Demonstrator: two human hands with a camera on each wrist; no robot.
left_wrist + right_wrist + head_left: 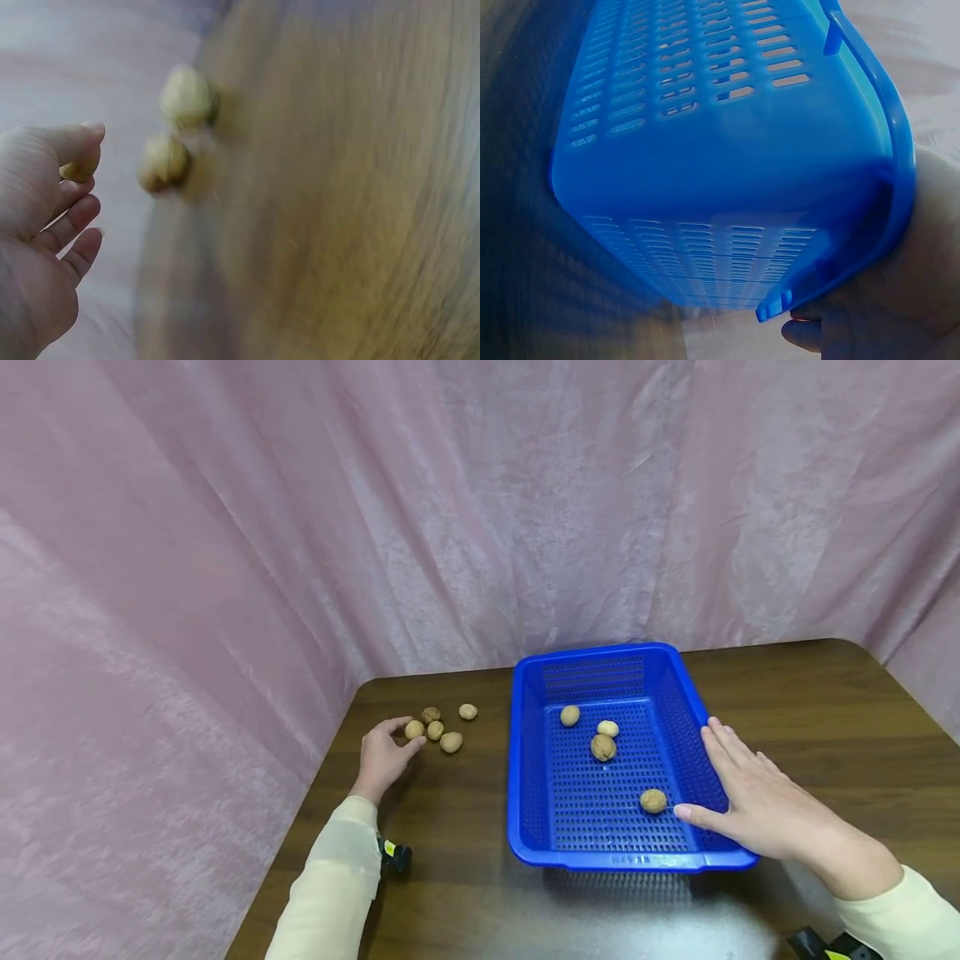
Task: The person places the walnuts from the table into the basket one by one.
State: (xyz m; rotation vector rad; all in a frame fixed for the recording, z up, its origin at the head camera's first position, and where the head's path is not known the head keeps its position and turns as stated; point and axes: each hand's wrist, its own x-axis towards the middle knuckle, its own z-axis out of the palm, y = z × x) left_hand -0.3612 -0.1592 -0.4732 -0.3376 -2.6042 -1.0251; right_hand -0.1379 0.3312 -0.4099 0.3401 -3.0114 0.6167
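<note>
My left hand point(384, 755) pinches a walnut point(414, 729) between thumb and fingertips at the left of the table; the left wrist view shows this held walnut point(78, 168) partly hidden by the fingers. Several more walnuts point(452, 742) lie close by on the wood, blurred in that wrist view. A blue plastic basket point(517, 760) stands to their right with several walnuts point(603, 747) spread over its perforated floor. On the basket's right rim rests my right hand point(772, 806), its fingers extended and the thumb reaching over the inside.
The brown wooden table point(465, 835) has rounded far corners. Pink curtains point(480, 527) hang right behind it and along its left side. Raised walls of the basket stand between its inside and the table's walnuts.
</note>
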